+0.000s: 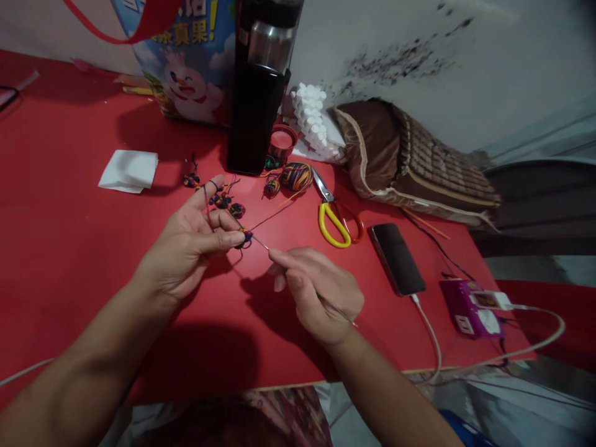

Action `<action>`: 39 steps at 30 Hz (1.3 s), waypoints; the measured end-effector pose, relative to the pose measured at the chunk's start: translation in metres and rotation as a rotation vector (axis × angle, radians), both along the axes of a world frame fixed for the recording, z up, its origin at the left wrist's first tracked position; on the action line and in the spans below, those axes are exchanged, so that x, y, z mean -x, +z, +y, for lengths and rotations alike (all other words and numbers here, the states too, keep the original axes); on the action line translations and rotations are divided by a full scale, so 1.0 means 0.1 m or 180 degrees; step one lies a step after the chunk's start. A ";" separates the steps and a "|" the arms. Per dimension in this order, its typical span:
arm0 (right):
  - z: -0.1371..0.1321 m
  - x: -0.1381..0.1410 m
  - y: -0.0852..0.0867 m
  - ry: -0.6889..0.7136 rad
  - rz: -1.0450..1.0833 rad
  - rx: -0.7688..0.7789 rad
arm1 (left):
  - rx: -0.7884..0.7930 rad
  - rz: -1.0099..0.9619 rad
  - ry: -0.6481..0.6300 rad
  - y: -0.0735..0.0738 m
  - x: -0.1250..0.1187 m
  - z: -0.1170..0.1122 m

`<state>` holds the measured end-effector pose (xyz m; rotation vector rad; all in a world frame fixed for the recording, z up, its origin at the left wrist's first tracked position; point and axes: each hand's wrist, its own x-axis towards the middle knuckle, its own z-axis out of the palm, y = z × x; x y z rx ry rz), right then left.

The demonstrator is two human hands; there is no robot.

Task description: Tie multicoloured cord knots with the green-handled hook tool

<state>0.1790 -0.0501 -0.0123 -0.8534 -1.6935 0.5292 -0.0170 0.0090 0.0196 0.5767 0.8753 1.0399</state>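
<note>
My left hand (190, 242) pinches a small dark multicoloured crochet piece (246, 237) between thumb and fingers, with yarn looped around its raised index finger. In my right hand (316, 292) is a thin metal crochet hook (259, 242), whose tip end meets the crochet piece while its rear end sticks out past the palm. A strand runs from the piece to a multicoloured yarn ball (297, 177) behind the hands. Several small crocheted bits (223, 200) lie just beyond my left fingers.
Yellow-and-red-handled scissors (334, 225) lie right of the yarn. A phone (397, 259) on a white cable and a purple box (471, 308) are at the right. A dark bottle (258, 93), a printed bag (190, 74) and a brown bag (414, 161) stand behind. Folded white paper (129, 171) lies left.
</note>
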 end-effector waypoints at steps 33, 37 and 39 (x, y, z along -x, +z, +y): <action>0.06 0.15 -0.08 0.0832 0.2540 0.2029 | -0.0220 -0.0409 -0.0231 -0.16 -0.26 -0.21; 0.11 0.14 -0.09 0.0790 0.2395 0.2170 | -0.0325 -0.0206 -0.0042 -0.17 -0.25 -0.19; 0.13 0.12 -0.11 0.0740 0.2332 0.2179 | -0.0467 -0.0050 0.0005 -0.17 -0.25 -0.18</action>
